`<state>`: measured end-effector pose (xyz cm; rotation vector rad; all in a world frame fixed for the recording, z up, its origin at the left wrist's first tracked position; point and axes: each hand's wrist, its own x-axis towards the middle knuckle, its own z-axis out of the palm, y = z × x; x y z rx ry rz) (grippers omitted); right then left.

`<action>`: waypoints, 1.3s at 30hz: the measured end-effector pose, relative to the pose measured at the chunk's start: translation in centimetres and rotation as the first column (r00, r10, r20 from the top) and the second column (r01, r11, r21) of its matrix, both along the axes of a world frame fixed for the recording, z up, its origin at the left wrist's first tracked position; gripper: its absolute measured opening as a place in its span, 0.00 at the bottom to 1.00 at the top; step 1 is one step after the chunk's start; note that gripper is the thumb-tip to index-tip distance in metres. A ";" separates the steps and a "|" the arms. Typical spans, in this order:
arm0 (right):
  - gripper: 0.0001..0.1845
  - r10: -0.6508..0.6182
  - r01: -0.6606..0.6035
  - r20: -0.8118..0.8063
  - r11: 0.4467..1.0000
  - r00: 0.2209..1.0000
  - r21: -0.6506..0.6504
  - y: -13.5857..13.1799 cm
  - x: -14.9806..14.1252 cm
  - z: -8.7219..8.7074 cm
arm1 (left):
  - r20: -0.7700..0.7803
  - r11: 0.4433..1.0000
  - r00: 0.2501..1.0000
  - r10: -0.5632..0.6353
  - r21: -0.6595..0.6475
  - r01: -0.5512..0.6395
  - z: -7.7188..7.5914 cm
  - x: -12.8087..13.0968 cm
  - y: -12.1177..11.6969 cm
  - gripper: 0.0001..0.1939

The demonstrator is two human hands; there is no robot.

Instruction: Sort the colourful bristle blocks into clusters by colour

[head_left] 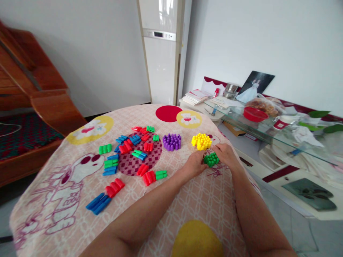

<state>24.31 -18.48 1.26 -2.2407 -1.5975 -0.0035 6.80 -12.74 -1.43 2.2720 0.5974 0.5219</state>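
Toward the right side of the table, a tight cluster of green round-headed pegs (211, 159) stands between my two hands. My left hand (196, 163) presses in on it from the left with curled fingers. From the right, my right hand (224, 155) closes round the same cluster, its fingertips at the far edge. Just behind is a bunch of yellow pegs (201, 141), close to my fingertips. A group of purple pegs (172, 142) stands upright further left, apart from both hands. My fingertips are partly hidden by the hands and pegs.
Red plastic pieces (115, 187), blue pieces (98, 203) and green tube-like pieces (105, 149) lie in small rows on the patterned tablecloth (171, 214). A glass shelf (270, 132) at right holds a red bowl (255, 114) and a paper cup (281, 123). A wooden seat (53, 107) stands left.
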 end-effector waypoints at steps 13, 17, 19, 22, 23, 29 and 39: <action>0.22 0.031 -0.027 -0.054 0.997 0.998 0.073 -0.2 0.8 -0.6 | 0.175 0.723 0.804 0.568 0.362 -0.589 4.4 -10.3 12.4 0.16; 0.21 0.015 -0.011 -0.069 0.998 0.998 0.062 -0.1 0.2 -0.2 | 0.033 0.670 0.742 0.670 0.402 -0.624 2.0 -14.1 16.1 0.23; 0.20 0.005 -0.001 -0.069 0.998 0.998 0.062 -0.1 0.1 -0.1 | -0.060 0.677 0.726 0.685 0.420 -0.604 0.9 -14.7 16.9 0.25; 0.20 0.020 -0.016 -0.064 0.998 0.998 0.055 -0.1 0.1 -0.2 | -0.146 0.670 0.697 0.702 0.466 -0.577 0.0 -14.3 17.1 0.26; 0.20 0.024 -0.020 -0.060 0.998 0.998 0.055 -0.1 0.2 -0.3 | -0.167 0.668 0.689 0.706 0.480 -0.568 -0.1 -14.1 17.0 0.26; 0.21 0.029 -0.027 -0.031 0.999 0.999 0.047 0.0 0.3 -0.5 | -0.218 0.685 0.683 0.698 0.480 -0.547 -0.2 -13.6 16.9 0.20; 0.21 0.019 -0.017 -0.033 0.998 0.999 0.054 -0.1 0.2 -0.3 | -0.046 0.673 0.686 0.726 0.253 -0.695 1.3 -13.8 16.7 0.16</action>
